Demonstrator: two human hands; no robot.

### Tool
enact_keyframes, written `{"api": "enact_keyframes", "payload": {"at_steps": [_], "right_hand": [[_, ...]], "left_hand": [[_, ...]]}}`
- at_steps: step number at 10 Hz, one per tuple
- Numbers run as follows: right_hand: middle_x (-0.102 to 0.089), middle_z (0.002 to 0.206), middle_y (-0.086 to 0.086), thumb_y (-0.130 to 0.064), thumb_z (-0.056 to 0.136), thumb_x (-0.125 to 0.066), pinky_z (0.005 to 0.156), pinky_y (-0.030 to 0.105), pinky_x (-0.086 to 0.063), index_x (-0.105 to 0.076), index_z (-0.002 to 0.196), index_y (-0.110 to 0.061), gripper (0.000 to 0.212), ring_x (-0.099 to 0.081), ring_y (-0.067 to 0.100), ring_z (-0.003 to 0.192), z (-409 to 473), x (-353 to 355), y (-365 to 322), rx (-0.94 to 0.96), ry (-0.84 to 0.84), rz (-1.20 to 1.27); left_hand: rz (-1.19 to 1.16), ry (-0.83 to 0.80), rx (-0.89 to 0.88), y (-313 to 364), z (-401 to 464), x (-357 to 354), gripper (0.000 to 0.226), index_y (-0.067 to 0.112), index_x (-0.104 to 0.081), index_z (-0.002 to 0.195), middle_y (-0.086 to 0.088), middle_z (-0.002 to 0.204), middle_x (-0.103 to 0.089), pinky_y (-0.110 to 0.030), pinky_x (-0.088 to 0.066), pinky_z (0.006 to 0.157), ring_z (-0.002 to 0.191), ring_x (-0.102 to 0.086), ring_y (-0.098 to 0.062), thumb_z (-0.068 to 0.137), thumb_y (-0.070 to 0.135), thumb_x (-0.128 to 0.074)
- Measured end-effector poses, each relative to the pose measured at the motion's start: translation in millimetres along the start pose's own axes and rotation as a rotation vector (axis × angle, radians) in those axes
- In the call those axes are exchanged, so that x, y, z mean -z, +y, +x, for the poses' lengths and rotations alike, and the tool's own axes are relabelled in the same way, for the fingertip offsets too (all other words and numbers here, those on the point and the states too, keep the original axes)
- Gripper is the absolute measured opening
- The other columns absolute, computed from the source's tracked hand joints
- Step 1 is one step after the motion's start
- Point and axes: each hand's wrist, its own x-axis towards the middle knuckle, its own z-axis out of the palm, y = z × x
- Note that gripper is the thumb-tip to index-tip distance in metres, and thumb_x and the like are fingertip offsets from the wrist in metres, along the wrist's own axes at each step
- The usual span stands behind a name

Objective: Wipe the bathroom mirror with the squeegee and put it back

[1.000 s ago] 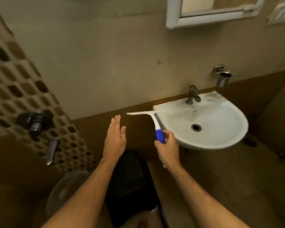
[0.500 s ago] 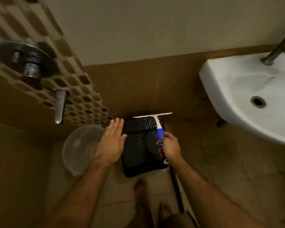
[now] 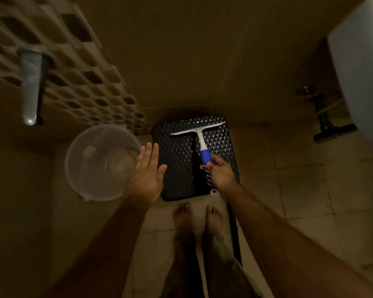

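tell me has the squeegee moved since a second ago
Yes. The squeegee, held in the right hand, has gone from beside the sink rim down and left to over the black stool.

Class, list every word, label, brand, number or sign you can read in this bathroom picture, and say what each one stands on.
None can be read.
Squeegee: blue and white stripes on the handle, held by the right hand; no lettering shows.
Clear bucket: a pale patch inside, maybe a sticker, too blurred to read.
Black woven stool: pattern only, no text.
Left hand: open, holds nothing.
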Motion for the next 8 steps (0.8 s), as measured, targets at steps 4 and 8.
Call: {"api": "enact_keyframes", "payload": {"at_steps": [4,8], "right_hand": [[-0.066,0.089,0.013,-0.009,0.092,-0.056,0.062,0.028,-0.048,-0.062,0.119,-0.005,0.027,-0.057,0.017,0.066,44.0,-3.4,16.1,0.011,0.080,-0.081],[-0.013,0.160,0.013,-0.047,0.096,-0.040,0.120,0.044,-0.010,-0.016,0.152,-0.012,0.070,-0.002,0.030,0.147,-39.8,27.7,-71.5,0.903,0.349,-0.965]], "left_hand": [[-0.030,-0.026,0.035,0.7,1.8,-17.7,0.061,0.012,-0.014,0.159,-0.004,0.167,-0.010,-0.034,-0.009,0.125,0.155,-0.004,-0.019,0.106,0.034,-0.034],[0.080,0.161,-0.052,57.2,-3.7,61.2,0.063,0.011,-0.017,0.159,-0.006,0.167,-0.011,-0.038,-0.008,0.125,0.155,-0.003,-0.020,0.105,0.037,-0.037]]}}
